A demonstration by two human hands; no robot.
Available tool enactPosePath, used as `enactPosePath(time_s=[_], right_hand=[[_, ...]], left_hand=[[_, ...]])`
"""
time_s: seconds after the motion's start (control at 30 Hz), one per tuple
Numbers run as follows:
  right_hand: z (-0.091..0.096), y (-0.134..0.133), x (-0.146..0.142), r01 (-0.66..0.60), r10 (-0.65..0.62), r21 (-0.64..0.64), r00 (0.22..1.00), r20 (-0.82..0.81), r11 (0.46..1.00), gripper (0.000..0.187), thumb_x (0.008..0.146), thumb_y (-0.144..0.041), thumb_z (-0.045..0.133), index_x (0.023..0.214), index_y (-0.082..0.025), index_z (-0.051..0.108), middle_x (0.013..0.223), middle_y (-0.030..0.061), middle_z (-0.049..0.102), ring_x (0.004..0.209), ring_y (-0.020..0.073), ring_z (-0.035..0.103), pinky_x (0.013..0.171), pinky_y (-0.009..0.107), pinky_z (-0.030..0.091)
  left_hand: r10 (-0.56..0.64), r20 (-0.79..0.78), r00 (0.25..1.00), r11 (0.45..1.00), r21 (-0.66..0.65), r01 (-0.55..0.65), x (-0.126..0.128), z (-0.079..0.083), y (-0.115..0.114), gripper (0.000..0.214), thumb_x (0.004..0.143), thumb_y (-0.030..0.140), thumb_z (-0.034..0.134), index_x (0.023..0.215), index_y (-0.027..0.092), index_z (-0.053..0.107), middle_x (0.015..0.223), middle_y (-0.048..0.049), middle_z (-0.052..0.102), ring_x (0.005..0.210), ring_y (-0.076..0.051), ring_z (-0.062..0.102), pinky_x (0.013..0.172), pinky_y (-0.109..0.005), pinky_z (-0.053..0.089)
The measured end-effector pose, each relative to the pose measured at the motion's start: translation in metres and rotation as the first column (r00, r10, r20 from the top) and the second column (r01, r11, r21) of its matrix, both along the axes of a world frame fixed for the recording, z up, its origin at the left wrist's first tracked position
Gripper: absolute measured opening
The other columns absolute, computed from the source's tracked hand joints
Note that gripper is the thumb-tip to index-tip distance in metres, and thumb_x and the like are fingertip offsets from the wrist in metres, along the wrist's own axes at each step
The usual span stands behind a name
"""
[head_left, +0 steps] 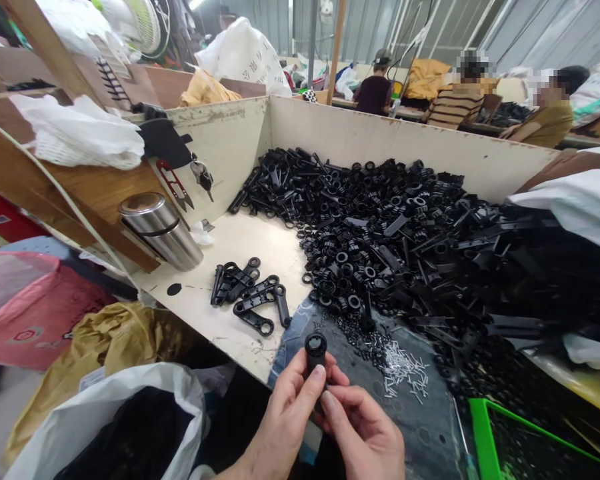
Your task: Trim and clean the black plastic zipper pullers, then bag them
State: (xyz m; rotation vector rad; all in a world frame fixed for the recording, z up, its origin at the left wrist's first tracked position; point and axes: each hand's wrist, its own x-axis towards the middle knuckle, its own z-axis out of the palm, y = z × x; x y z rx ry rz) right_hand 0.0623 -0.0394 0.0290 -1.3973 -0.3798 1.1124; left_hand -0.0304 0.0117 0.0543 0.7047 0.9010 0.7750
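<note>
Both hands meet at the table's near edge around one black plastic part (pixel 315 345) with a round ringed head. My left hand (pixel 291 407) is closed on it, thumb along its stem below the head. My right hand (pixel 357 420) pinches its lower end, which the fingers mostly hide. Just beyond lies a dark cloth (pixel 325 327) with small black rings and a heap of silver pins (pixel 405 370). Left of the cloth rests a small group of black handle-shaped parts (pixel 257 293), each with a ring at one end.
A large pile of black parts (pixel 380 220) fills the walled table's back and right. A steel flask (pixel 163 230) stands at left, near red-handled snips (pixel 173 183) and keys (pixel 203 175). A green-rimmed tray (pixel 485 433) sits lower right, a white sack (pixel 105 427) lower left. People sit beyond.
</note>
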Motion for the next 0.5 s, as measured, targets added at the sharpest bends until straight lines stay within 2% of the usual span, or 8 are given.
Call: enactPosePath(time_s=[0.1, 0.17, 0.23, 0.3, 0.4, 0.5], right_hand=[[0.002, -0.002, 0.004, -0.069, 0.069, 0.002, 0.991, 0.113, 0.998, 0.038, 0.070, -0.056, 0.087, 0.074, -0.019, 0.077, 0.071, 0.0052, 0.074, 0.061, 0.0168, 0.066, 0.060, 0.027, 0.059], [0.008, -0.004, 0.010, -0.113, 0.113, -0.014, 0.959, 0.262, 0.993, 0.039, 0.074, -0.057, 0.083, 0.075, -0.019, 0.077, 0.066, 0.0039, 0.071, 0.054, 0.0147, 0.061, 0.054, 0.024, 0.055], [0.017, -0.006, 0.019, -0.117, 0.115, -0.022, 0.896, 0.428, 0.993, 0.037, 0.078, -0.056, 0.080, 0.078, -0.020, 0.079, 0.071, 0.0048, 0.072, 0.054, 0.0147, 0.060, 0.051, 0.022, 0.052], [0.026, -0.007, 0.029, -0.085, 0.080, -0.016, 0.839, 0.538, 0.996, 0.033, 0.081, -0.055, 0.077, 0.081, -0.022, 0.079, 0.074, 0.0048, 0.073, 0.058, 0.0161, 0.063, 0.053, 0.022, 0.053], [0.030, -0.007, 0.039, -0.090, 0.081, -0.011, 0.837, 0.542, 0.996, 0.029, 0.084, -0.051, 0.075, 0.090, -0.023, 0.078, 0.080, 0.0054, 0.074, 0.071, 0.0198, 0.070, 0.065, 0.024, 0.059], [0.026, -0.004, 0.042, -0.167, 0.144, 0.007, 0.864, 0.483, 0.986, 0.029, 0.088, -0.048, 0.072, 0.100, -0.022, 0.074, 0.095, 0.0077, 0.075, 0.087, 0.0228, 0.074, 0.078, 0.029, 0.061]], left_hand=[[-0.051, -0.046, 0.998, 0.997, 0.062, 0.054, -0.002, 0.003, 0.001, 0.035, 0.098, 0.053, 0.059, 0.110, 0.022, 0.068, 0.107, -0.0074, 0.073, 0.095, -0.021, 0.065, 0.076, -0.027, 0.051], [-0.052, -0.085, 0.995, 0.992, 0.110, 0.061, -0.003, 0.005, 0.002, 0.032, 0.099, 0.051, 0.058, 0.108, 0.021, 0.068, 0.105, -0.0071, 0.074, 0.097, -0.021, 0.066, 0.082, -0.028, 0.052], [-0.021, -0.099, 0.995, 0.990, 0.134, 0.034, -0.004, 0.006, 0.004, 0.028, 0.100, 0.046, 0.058, 0.105, 0.021, 0.068, 0.100, -0.0058, 0.074, 0.095, -0.020, 0.066, 0.088, -0.029, 0.051], [0.002, -0.071, 0.997, 0.995, 0.103, 0.005, -0.005, 0.007, 0.007, 0.025, 0.100, 0.043, 0.058, 0.102, 0.020, 0.067, 0.091, -0.0042, 0.073, 0.085, -0.018, 0.066, 0.085, -0.028, 0.051], [-0.016, -0.004, 1.000, 1.000, 0.024, 0.016, -0.008, 0.009, 0.011, 0.025, 0.100, 0.041, 0.058, 0.098, 0.018, 0.066, 0.083, -0.0033, 0.071, 0.078, -0.016, 0.064, 0.080, -0.028, 0.051], [-0.071, -0.014, 0.997, 0.995, 0.067, 0.072, -0.011, 0.011, 0.010, 0.024, 0.100, 0.040, 0.059, 0.099, 0.018, 0.069, 0.089, -0.0047, 0.072, 0.087, -0.018, 0.065, 0.089, -0.028, 0.050]])
